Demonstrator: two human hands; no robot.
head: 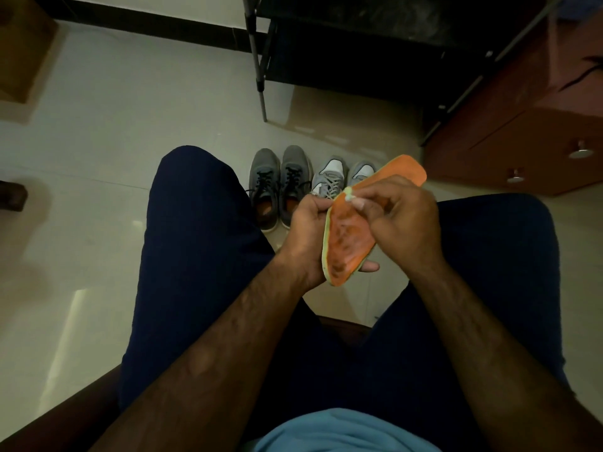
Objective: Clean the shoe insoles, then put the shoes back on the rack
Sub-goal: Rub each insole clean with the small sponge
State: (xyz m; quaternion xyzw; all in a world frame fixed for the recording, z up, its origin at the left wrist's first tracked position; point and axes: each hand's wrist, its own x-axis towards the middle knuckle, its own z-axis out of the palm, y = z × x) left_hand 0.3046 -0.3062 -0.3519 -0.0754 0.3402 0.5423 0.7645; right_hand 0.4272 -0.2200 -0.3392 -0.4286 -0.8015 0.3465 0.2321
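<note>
- Left hand [306, 230] grips the orange insole [346, 239] from beneath, fingers curled round it, above the lap
- Right hand [401, 220] pinches a small pale wad [350, 197] against the insole's face; wad's material unclear, insole's middle hidden by this hand
- Dark grey shoes [277, 184] and light grey shoes [332, 177] on floor, the latter partly behind the insole
- Rack [342, 44] beyond, dim, cut off at top

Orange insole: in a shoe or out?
Out. The left hand holds the orange insole in the air; the right hand pinches a small pale wad against it.
</note>
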